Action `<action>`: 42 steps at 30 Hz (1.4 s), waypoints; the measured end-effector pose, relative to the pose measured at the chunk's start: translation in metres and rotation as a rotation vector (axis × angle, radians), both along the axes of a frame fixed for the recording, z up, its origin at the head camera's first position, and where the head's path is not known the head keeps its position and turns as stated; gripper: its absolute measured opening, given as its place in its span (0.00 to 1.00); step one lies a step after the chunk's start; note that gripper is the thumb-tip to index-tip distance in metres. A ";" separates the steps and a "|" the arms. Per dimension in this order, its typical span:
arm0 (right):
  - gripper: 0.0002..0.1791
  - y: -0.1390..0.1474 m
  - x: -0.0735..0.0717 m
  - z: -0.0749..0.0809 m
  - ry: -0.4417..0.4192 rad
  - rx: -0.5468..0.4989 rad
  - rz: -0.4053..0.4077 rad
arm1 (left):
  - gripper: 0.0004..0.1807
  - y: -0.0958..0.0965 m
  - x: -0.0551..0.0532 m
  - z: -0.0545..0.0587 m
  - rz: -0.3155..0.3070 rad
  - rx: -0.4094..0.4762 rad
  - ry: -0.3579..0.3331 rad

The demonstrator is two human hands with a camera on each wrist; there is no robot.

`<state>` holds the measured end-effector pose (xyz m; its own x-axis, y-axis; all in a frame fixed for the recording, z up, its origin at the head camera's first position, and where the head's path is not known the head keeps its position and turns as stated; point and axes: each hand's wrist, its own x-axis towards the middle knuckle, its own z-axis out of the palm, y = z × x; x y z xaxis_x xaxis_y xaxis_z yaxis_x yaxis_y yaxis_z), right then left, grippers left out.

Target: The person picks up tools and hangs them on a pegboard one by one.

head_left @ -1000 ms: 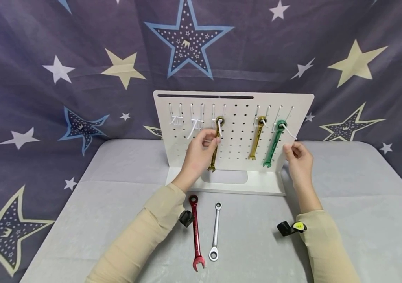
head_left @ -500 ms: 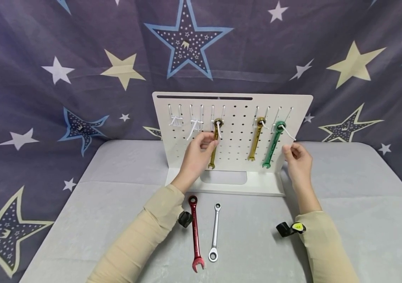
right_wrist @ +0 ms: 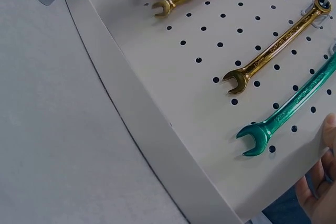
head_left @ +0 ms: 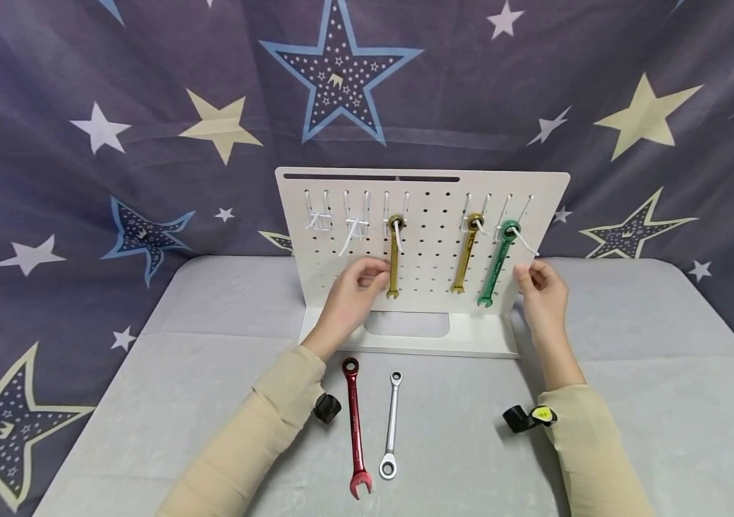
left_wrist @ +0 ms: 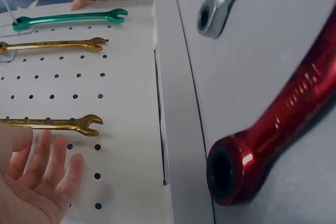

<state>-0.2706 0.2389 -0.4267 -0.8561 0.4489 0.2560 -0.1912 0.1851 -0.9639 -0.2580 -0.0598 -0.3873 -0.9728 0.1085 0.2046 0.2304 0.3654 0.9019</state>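
Note:
A gold combination wrench (head_left: 394,262) hangs by its ring end from a hook on the white pegboard (head_left: 428,287). My left hand (head_left: 355,293) is just left of its shaft, thumb and fingertips right beside it. In the left wrist view the fingers (left_wrist: 44,166) are loosely bent and spread, below that wrench. My right hand (head_left: 544,298) pinches the board's right edge, thumb in front and the other fingers behind. Near it hang a green wrench (head_left: 498,266) and a second gold wrench (head_left: 467,258).
On the grey table lie a red wrench (head_left: 356,424) and a silver wrench (head_left: 392,424), in front of the board's base (head_left: 483,341). White hooks (head_left: 354,230) stick out at the board's left. A star-patterned curtain (head_left: 470,86) hangs behind.
My left hand has let go of the gold wrench and moved slightly down and left. The wrench now hangs nearly straight. My right hand stays at the board's edge.

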 end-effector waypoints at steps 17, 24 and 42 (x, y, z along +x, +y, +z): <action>0.13 0.000 0.000 0.000 -0.020 0.000 0.010 | 0.13 -0.032 0.054 -0.004 -0.103 -0.165 -0.069; 0.14 -0.002 0.002 0.003 -0.017 0.009 0.005 | 0.12 -0.049 0.074 -0.009 -0.095 -0.210 -0.097; 0.11 -0.001 0.002 0.000 -0.003 0.003 0.001 | 0.12 -0.068 0.101 -0.034 -0.109 -0.289 -0.262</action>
